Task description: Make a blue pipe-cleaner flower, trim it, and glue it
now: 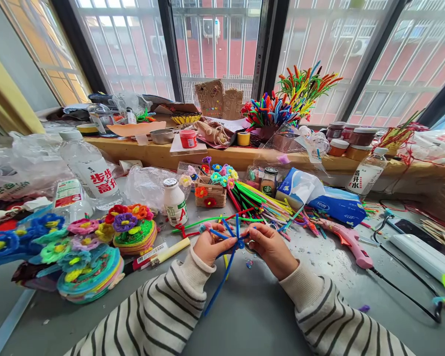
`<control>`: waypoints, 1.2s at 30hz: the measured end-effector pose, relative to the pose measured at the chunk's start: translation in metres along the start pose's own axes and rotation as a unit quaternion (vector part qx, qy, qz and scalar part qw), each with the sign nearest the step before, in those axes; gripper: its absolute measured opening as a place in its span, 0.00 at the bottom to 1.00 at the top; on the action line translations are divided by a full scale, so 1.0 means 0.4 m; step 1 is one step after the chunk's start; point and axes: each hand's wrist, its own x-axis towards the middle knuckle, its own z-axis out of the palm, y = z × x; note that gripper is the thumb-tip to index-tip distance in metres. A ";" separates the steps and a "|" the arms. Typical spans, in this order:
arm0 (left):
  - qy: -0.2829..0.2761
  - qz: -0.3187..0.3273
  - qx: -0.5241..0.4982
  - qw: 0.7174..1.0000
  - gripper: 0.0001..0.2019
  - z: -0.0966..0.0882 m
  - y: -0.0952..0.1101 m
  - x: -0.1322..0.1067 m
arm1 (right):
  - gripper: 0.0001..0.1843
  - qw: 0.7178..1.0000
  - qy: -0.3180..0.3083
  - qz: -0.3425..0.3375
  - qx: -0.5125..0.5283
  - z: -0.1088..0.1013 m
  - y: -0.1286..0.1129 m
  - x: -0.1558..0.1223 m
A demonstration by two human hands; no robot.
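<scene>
Cluttered grey table [252,306] by windows; left hand [207,247], right hand [269,247] pinch blue pipe cleaners [232,236].

Bench [252,306] front centre: left hand [207,247] and right hand [269,247] side by side, pipe cleaner piece [232,242] between them. Left of hands: flower discs stack [135,235], bigger flower pile [85,272] further left. Behind left hand: small bottle [174,202], flower basket [210,193] to its right. Behind right hand: loose pipe cleaners [263,205], tissue pack [337,205] right of them. Glue gun [346,242] in front of tissue pack. Window ledge [244,155] behind bench, jars [350,138] on it, right side.
</scene>
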 end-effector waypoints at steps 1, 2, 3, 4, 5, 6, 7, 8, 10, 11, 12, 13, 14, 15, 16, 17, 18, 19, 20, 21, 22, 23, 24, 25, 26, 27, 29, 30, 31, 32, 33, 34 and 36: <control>-0.001 -0.003 0.004 1.000 0.23 0.001 0.000 -0.001 | 0.05 1.000 -0.005 0.000 0.001 0.000 0.003 0.000; -0.006 -0.009 0.008 1.000 0.23 0.003 -0.001 -0.001 | 0.05 1.000 -0.007 -0.001 0.000 0.001 0.005 0.001; -0.013 -0.017 0.012 1.000 0.23 0.004 -0.001 -0.002 | 0.05 1.000 -0.007 -0.003 -0.003 0.000 0.007 0.001; -0.020 -0.024 0.016 0.999 0.22 0.006 -0.001 -0.002 | 0.05 1.000 -0.005 -0.005 -0.009 0.000 0.009 0.002; -0.025 -0.028 0.019 0.999 0.22 0.007 -0.002 -0.003 | 0.06 1.000 -0.004 -0.010 -0.018 -0.001 0.010 0.002; -0.027 -0.030 0.022 0.999 0.22 0.008 -0.002 -0.002 | 0.06 0.999 -0.001 -0.018 -0.031 -0.003 0.010 0.002; -0.028 -0.031 0.024 0.999 0.21 0.008 -0.003 -0.002 | 0.06 0.998 0.002 -0.029 -0.048 -0.004 0.009 0.001; -0.026 -0.031 0.025 0.999 0.21 0.008 -0.004 0.000 | 0.07 0.997 0.006 -0.042 -0.066 -0.006 0.008 -0.001; -0.015 -0.034 0.022 0.999 0.21 0.005 -0.005 0.003 | 0.07 0.992 0.018 -0.067 -0.103 -0.009 0.005 -0.004; -0.007 -0.039 0.019 0.999 0.22 0.004 -0.005 0.005 | 0.07 0.990 0.021 -0.077 -0.119 -0.010 0.004 -0.005; 0.004 -0.044 0.015 0.999 0.22 0.002 -0.006 0.007 | 0.07 0.987 0.021 -0.084 -0.136 -0.011 0.003 -0.006; 0.016 -0.047 0.011 0.999 0.23 0.001 -0.006 0.009 | 0.07 0.984 0.017 -0.090 -0.154 -0.012 0.002 -0.006; 0.025 -0.050 0.008 0.998 0.24 0.000 -0.007 0.009 | 0.07 0.980 0.014 -0.096 -0.174 -0.012 0.002 -0.006; 0.030 -0.052 0.005 0.998 0.24 0.000 -0.007 0.010 | 0.07 0.975 0.013 -0.103 -0.196 -0.012 0.003 -0.006; 0.032 -0.053 0.003 0.998 0.24 0.000 -0.007 0.009 | 0.07 0.970 0.016 -0.110 -0.217 -0.011 0.003 -0.006; 0.032 -0.053 0.003 0.998 0.24 0.000 -0.007 0.009 | 0.07 0.965 0.020 -0.117 -0.235 -0.011 0.004 -0.005; 0.030 -0.053 0.003 0.998 0.24 0.001 -0.006 0.008 | 0.07 0.960 0.023 -0.124 -0.248 -0.011 0.005 -0.005; 0.030 -0.053 0.005 0.998 0.24 0.002 -0.006 0.006 | 0.07 0.958 0.024 -0.130 -0.255 -0.011 0.006 -0.005; 0.030 -0.054 0.008 0.998 0.24 0.003 -0.006 0.005 | 0.07 0.958 0.024 -0.134 -0.254 -0.011 0.007 -0.005; 0.032 -0.055 0.012 0.998 0.24 0.004 -0.005 0.004 | 0.07 0.959 0.023 -0.135 -0.249 -0.011 0.008 -0.005; 0.033 -0.057 0.015 0.998 0.24 0.005 -0.005 0.003 | 0.07 0.961 0.022 -0.135 -0.240 -0.011 0.008 -0.006; 0.033 -0.059 0.018 0.998 0.24 0.006 -0.005 0.003 | 0.08 0.963 0.022 -0.134 -0.232 -0.011 0.008 -0.007; 0.033 -0.062 0.020 0.997 0.24 0.005 -0.006 0.004 | 0.08 0.964 0.024 -0.133 -0.227 -0.011 0.008 -0.007; 0.031 -0.064 0.020 0.997 0.24 0.005 -0.006 0.004 | 0.08 0.964 0.026 -0.133 -0.227 -0.010 0.008 -0.008; 0.029 -0.067 0.019 0.997 0.24 0.004 -0.007 0.005 | 0.07 0.963 0.029 -0.135 -0.233 -0.010 0.007 -0.008; 0.028 -0.068 0.017 0.997 0.24 0.002 -0.008 0.006 | 0.06 0.959 0.033 -0.139 -0.246 -0.009 0.007 -0.008; 0.026 -0.073 0.011 0.997 0.24 -0.003 -0.010 0.009 | 0.05 0.944 0.039 -0.158 -0.287 -0.009 0.007 -0.008; 0.027 -0.075 0.009 0.997 0.24 -0.005 -0.011 0.010 | 0.04 0.934 0.039 -0.170 -0.311 -0.010 0.007 -0.008; 0.027 -0.078 0.009 0.997 0.24 -0.008 -0.012 0.011 | 0.04 0.923 0.037 -0.183 -0.336 -0.010 0.007 -0.008; 0.028 -0.079 0.012 0.996 0.24 -0.010 -0.013 0.011 | 0.04 0.913 0.032 -0.194 -0.357 -0.011 0.007 -0.008; 0.030 -0.079 0.017 0.996 0.24 -0.011 -0.013 0.012 | 0.05 0.903 0.027 -0.205 -0.377 -0.012 0.006 -0.009; 0.032 -0.077 0.023 0.996 0.24 -0.012 -0.013 0.012 | 0.05 0.893 0.022 -0.215 -0.395 -0.013 0.006 -0.010; 0.038 -0.072 0.031 0.996 0.24 -0.011 -0.011 0.011 | 0.06 0.871 0.012 -0.233 -0.432 -0.014 0.003 -0.012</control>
